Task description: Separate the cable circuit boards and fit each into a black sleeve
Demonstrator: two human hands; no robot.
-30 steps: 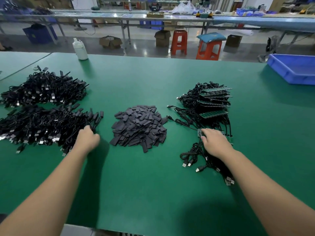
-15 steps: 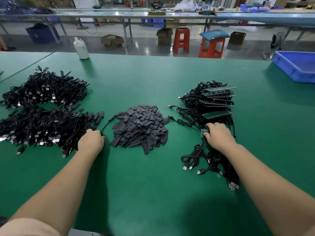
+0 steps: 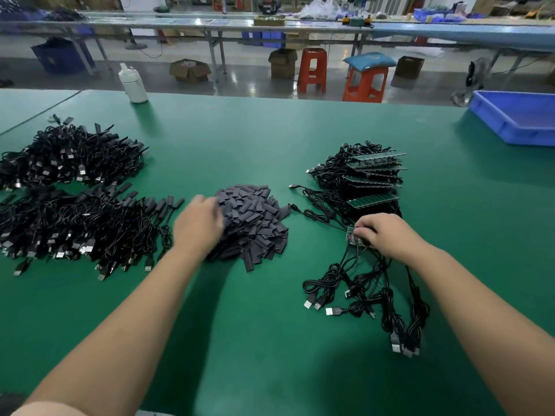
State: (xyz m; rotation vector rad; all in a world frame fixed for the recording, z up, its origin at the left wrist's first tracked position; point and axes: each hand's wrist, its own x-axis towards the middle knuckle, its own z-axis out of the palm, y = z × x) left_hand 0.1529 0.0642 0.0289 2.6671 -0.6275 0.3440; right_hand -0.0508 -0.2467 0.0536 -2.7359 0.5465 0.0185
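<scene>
Nearest the camera, two bare forearms reach out over the green table (image 3: 270,340). The landmark is the heap of black sleeves (image 3: 255,223) in the middle of it. The left hand (image 3: 199,225) lies over the heap's left edge, blurred, fingers spread loosely onto the sleeves; whether it holds one I cannot tell. To the right of the heap, the right hand (image 3: 387,235) has its fingers curled down around a small strip of circuit boards (image 3: 356,237), pinching it against the table. Black cables (image 3: 360,289) trail from that strip toward the camera, ending in USB plugs (several silver tips show).

Behind the right hand, right of the heap and slightly farther, lies a stack of green board panels (image 3: 374,178) tangled in more cable. Left of the heap lie two big piles of finished cables (image 3: 75,217), one behind the other.

Farther out, left of the heap and near the table's far edge, stands a white bottle (image 3: 133,84). Far to the right is a blue bin (image 3: 516,118). Beyond the table stand two orange stools (image 3: 312,70).
</scene>
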